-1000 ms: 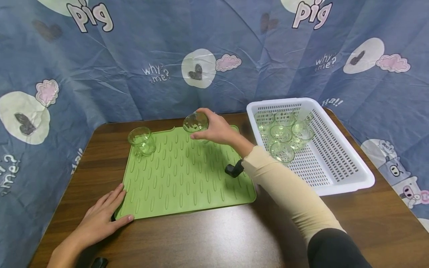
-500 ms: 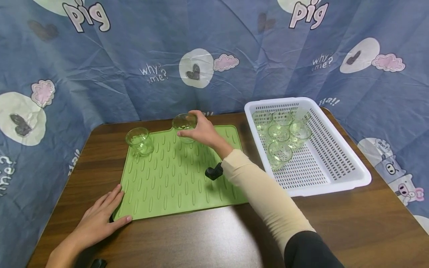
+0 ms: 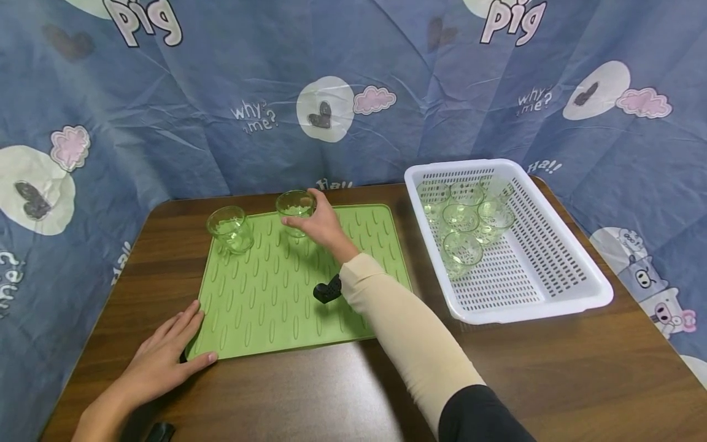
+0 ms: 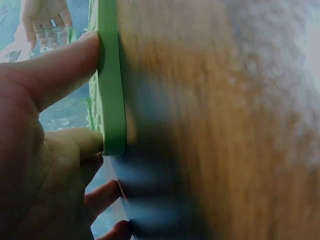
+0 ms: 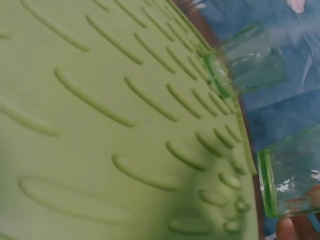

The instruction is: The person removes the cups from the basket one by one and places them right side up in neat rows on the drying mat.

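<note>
My right hand grips a clear green-tinted drinking glass, mouth up, over the back edge of the green ridged mat. In the right wrist view a small gap shows between the base of this held glass and the mat. A second drinking glass stands upright on the mat's back left corner. My left hand rests at the front left corner, its fingers extended. In the left wrist view the thumb touches the mat's edge.
At the right of the wooden table stands a white perforated basket. Several similar glasses stand in its left and back part. A blue printed cloth hangs behind the table.
My right hand has carried the held glass leftward and lower, closer to the glass at the back left corner. The left hand stays at the mat's corner.
</note>
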A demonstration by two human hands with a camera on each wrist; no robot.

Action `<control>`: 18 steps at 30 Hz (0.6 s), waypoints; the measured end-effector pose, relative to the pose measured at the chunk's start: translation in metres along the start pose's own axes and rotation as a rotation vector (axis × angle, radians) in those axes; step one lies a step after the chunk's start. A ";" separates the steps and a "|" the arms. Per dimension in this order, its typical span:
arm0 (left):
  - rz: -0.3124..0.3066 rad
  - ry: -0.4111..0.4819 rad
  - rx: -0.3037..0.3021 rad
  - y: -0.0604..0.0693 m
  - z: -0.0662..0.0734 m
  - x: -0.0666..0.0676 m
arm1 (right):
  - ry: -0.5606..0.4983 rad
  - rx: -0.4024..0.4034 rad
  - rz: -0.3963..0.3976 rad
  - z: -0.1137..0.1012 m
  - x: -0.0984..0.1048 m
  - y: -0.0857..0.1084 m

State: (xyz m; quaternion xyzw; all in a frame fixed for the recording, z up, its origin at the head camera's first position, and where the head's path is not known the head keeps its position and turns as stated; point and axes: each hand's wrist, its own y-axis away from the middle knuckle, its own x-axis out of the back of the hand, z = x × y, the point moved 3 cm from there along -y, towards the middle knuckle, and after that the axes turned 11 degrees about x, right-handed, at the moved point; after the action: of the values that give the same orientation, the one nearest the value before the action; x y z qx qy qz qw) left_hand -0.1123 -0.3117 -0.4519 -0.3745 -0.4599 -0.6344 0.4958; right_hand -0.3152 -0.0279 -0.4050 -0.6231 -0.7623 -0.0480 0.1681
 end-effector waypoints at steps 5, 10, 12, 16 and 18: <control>-0.009 -0.016 0.000 -0.001 0.001 0.001 | -0.002 0.000 0.031 0.004 -0.005 0.000; -0.012 -0.014 -0.002 -0.001 0.002 0.001 | 0.017 -0.031 0.044 0.004 -0.006 -0.001; -0.013 -0.012 -0.001 -0.001 0.002 0.002 | 0.008 -0.031 0.043 0.003 -0.008 -0.001; -0.021 -0.006 0.001 0.000 0.002 0.002 | -0.029 -0.016 0.046 0.001 -0.013 -0.002; -0.023 -0.003 0.000 0.000 0.002 0.003 | -0.035 -0.014 0.052 0.001 -0.015 -0.003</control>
State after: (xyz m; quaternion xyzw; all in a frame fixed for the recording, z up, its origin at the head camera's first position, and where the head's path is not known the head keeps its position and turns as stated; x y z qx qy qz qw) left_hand -0.1130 -0.3102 -0.4489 -0.3701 -0.4647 -0.6396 0.4879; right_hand -0.3154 -0.0422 -0.4108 -0.6447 -0.7484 -0.0378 0.1515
